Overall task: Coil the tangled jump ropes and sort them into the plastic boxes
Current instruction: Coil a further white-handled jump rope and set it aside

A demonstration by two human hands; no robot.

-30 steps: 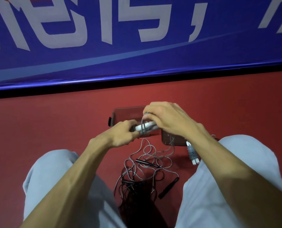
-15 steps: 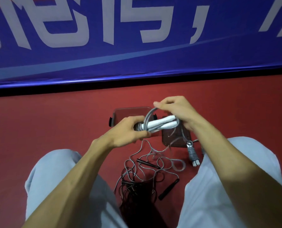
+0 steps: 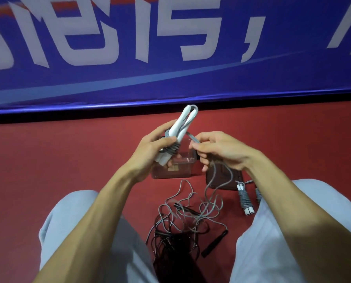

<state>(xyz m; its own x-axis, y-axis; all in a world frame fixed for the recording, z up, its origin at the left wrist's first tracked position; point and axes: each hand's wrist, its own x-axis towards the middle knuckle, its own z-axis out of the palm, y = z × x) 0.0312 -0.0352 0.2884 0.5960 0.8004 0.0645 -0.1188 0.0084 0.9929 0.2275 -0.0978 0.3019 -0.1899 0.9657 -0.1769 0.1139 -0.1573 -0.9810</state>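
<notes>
Two white handles (image 3: 180, 125) lie side by side in the left hand (image 3: 150, 152), whose fingers curl round their lower end, above the clear box (image 3: 170, 173) on the red floor (image 3: 68, 160). Their long axis runs up and away toward the banner (image 3: 170, 78), tips leaning slightly right. A few turns of grey cord (image 3: 171, 151) wrap them. The right hand (image 3: 217, 152) pinches the cord just beside them; the slack drops to the tangle (image 3: 182, 219) between the knees (image 3: 72, 221). This looks like mid-winding: the next turn wants tension kept and the slack drawn free of the black rope (image 3: 214, 243).
</notes>
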